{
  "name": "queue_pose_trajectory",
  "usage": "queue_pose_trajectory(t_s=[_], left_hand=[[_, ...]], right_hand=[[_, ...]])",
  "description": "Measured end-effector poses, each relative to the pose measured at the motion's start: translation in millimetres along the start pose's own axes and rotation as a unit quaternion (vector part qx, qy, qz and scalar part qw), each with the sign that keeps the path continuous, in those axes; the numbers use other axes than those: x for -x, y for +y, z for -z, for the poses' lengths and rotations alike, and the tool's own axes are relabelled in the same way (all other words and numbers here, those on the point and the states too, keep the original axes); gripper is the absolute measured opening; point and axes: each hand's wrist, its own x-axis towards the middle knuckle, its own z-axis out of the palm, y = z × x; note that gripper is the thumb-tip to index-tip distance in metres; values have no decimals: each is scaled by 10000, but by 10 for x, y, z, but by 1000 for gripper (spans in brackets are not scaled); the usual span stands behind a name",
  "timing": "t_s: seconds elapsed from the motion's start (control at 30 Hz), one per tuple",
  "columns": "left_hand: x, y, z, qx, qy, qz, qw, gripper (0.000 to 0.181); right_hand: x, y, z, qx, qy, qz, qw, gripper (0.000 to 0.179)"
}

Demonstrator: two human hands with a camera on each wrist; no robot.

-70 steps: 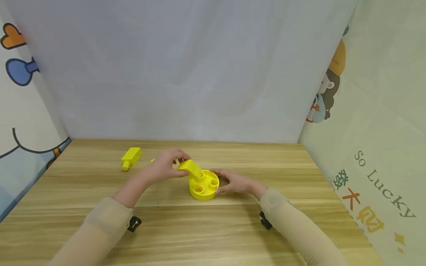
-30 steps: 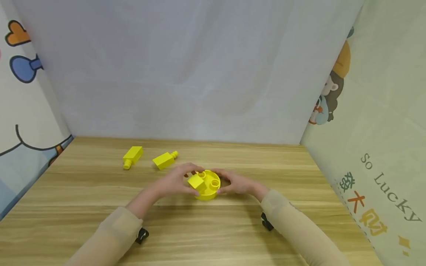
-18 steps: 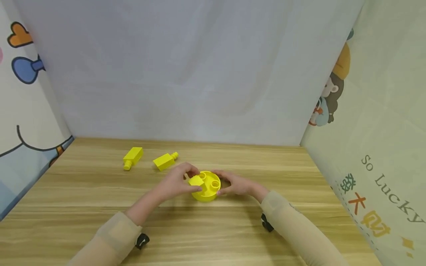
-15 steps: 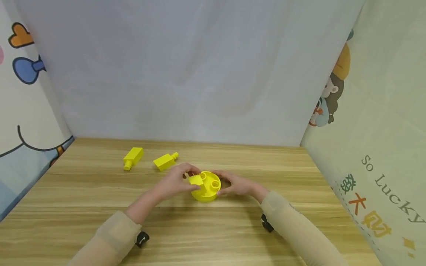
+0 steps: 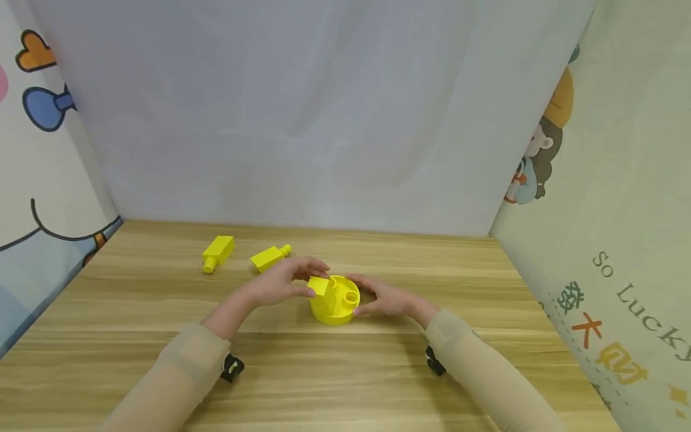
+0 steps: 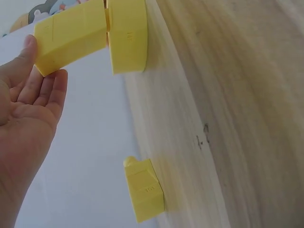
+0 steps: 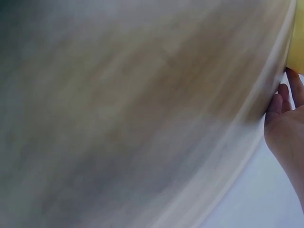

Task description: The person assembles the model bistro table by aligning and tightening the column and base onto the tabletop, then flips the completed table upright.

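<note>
A round yellow base (image 5: 341, 309) with raised ring sockets sits on the table, low rim upward. On its left side a yellow block (image 5: 322, 289) stands up from it, slightly tilted, covering the socket below. My left hand (image 5: 278, 283) is at the block's top end, thumb tip at the near edge and fingers reaching past the far side, loosely extended. In the left wrist view the block (image 6: 71, 35) meets the base (image 6: 127, 35), and the thumb tip touches the block's end. My right hand (image 5: 385, 298) holds the base's right side between thumb and fingers.
Two more yellow blocks with knobbed ends lie on the wooden table (image 5: 324, 378) to the back left: one block (image 5: 218, 251) farther left, the other block (image 5: 268, 258) just behind my left hand. Pale cloth (image 5: 302, 120) hangs along the table's back edge, with printed cloths at both sides.
My left hand brought the block to the base's back socket, then shifted it to the left one, where it now stands more upright. Its grip has loosened. The right hand stays at the base.
</note>
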Motion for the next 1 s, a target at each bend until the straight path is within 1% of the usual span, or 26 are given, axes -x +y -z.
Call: queue_pose_trajectory(t_s=[0.07, 0.1, 0.17, 0.2, 0.27, 0.37, 0.43, 0.53, 0.63, 0.73, 0.87, 1.0], left_hand=[[5, 2, -17, 9, 83, 48, 10000, 49], [11, 7, -35, 9, 187, 119, 9998, 50], [27, 25, -91, 28, 522, 391, 9979, 53], [33, 35, -127, 52, 741, 562, 9956, 55], [45, 58, -209, 82, 1210, 927, 9883, 60], [53, 85, -329, 138, 1841, 1332, 9737, 64], [56, 102, -395, 154, 2112, 1551, 9649, 64], [54, 122, -467, 163, 2326, 1784, 9559, 59], [48, 138, -503, 130, 2374, 1890, 9528, 53], [40, 150, -500, 96, 2290, 1882, 9550, 51], [22, 148, -437, 158, 1969, 1711, 9653, 49], [-10, 79, -340, 335, 1500, 1408, 9780, 47]], right_hand=[[-3, -3, 3, -18, 2, 4, 10000, 79], [-3, -4, 6, -18, 9, 5, 10000, 79], [-3, -3, 8, 14, 26, 28, 10000, 79], [-3, -2, 8, 43, 41, 40, 10000, 78], [1, 0, 7, 83, 55, 48, 9999, 78], [4, 7, 2, 78, 49, 54, 9999, 79], [5, 15, -2, 38, 37, 44, 10000, 79], [1, 28, -10, 0, 29, 32, 10000, 78], [-11, 47, -18, 15, 36, 38, 10000, 78], [-23, 63, -29, 93, 80, 70, 9999, 77], [-34, 80, -42, 168, 146, 124, 9997, 77], [-31, 77, -43, 213, 159, 189, 9995, 77]])
